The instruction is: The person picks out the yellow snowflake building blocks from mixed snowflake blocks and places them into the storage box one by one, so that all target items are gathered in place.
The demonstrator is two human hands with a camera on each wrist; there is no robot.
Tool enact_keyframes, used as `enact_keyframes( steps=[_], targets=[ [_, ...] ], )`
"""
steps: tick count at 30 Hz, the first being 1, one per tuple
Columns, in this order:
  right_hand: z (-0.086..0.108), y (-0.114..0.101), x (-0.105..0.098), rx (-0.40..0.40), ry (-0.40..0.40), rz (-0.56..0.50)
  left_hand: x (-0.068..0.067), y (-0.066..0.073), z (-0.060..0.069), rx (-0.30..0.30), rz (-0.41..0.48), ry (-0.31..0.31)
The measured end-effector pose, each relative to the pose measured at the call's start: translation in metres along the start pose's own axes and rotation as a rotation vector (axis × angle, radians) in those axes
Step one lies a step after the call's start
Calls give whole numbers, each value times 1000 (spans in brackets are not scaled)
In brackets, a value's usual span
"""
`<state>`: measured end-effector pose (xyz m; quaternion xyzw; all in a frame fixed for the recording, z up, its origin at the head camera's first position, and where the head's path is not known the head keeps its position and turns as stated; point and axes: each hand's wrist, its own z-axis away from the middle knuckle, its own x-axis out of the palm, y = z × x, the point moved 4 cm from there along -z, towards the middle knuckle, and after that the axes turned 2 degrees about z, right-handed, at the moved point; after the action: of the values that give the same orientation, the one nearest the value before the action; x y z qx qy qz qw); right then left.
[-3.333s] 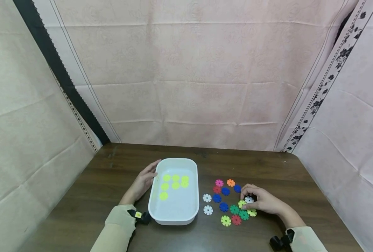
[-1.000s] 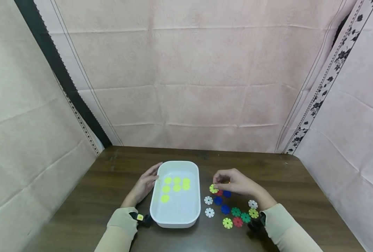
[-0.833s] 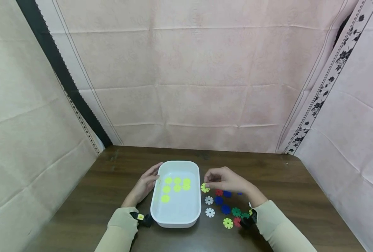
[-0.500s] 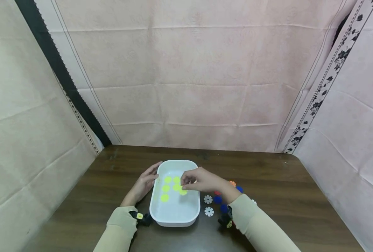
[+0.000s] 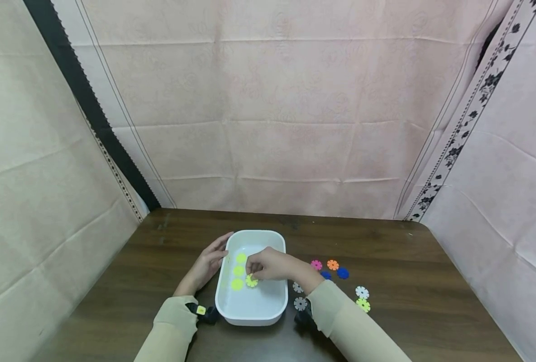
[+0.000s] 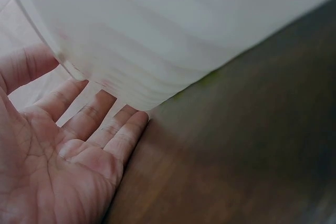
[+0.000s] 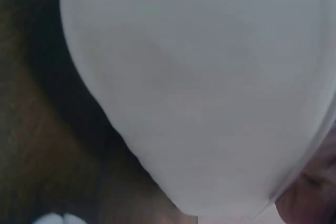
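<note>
A white rectangular plastic tray [image 5: 251,317] stands on the table with yellow-green discs [image 5: 237,284] lying flat inside it. My left hand [image 5: 204,266] rests against the tray's left side, thumb at the rim; in the left wrist view the fingers [image 6: 126,135] reach fairly straight to the outer wall. Over the tray's middle, my right hand [image 5: 272,265] pinches a yellow-green notched, flower-shaped disc [image 5: 251,281] between thumb and fingers. The right wrist view shows mostly the tray's outer wall [image 7: 194,93], and only a sliver of the hand [image 7: 307,195].
On the brown wooden table [image 5: 413,286], right of the tray, lie loose notched discs: pink [image 5: 316,265], orange [image 5: 333,264], blue [image 5: 343,273], white [image 5: 362,292] and yellow-green [image 5: 363,304]. The right forearm covers others. Cloth walls [image 5: 268,125] surround the table.
My right hand has picked a yellow-green disc from the loose ones and carried it left, over the rim, into the tray area. The left hand and the tray have stayed put.
</note>
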<state>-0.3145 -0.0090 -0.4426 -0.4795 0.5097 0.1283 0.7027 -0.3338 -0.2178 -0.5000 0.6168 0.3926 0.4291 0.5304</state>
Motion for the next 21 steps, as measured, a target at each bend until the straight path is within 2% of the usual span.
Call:
enact_keyframes(
  steps=[3,9,15,21],
  targets=[
    [-1,-1,2,11,-2,56,1,1,0,7,-4,-4],
    [-1,-1,5,15,-18,101,1,0,1,19,-3,-6],
    [-1,1,7,29,-32,93,1,0,1,23,5,-20],
    [-3,1,7,9,-9,92,1,1,1,17,15,-11]
  ],
)
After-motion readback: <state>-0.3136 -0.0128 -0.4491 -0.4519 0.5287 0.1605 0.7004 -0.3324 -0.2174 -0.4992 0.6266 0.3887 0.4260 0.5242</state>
